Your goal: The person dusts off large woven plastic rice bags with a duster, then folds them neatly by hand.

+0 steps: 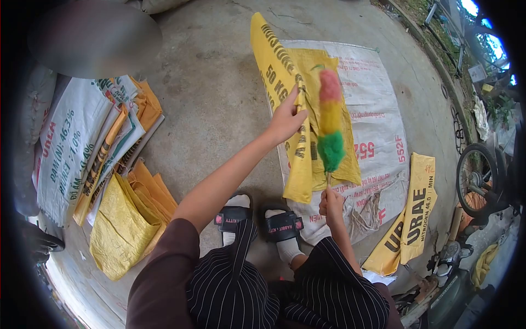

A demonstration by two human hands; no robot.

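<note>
My left hand (286, 120) is closed on the edge of a yellow woven sack (272, 66) with black print, holding that side raised. The sack's other side (349, 159) lies spread on a large white woven sack (378, 104) with red print. In my right hand (331, 204) is the thin handle of a fluffy duster (331, 118), pink at the tip, then yellow, then green. The duster is upright in view, over the yellow sack and beside the lifted side. My right fingers are wrapped round its handle.
Folded white sacks (74, 129) and yellow sacks (123, 227) are piled at the left. Two folded yellow sacks (417, 205) lie at the right of the white sack. A bicycle wheel (475, 174) stands at the far right. My sandalled feet (282, 225) are just below the sacks.
</note>
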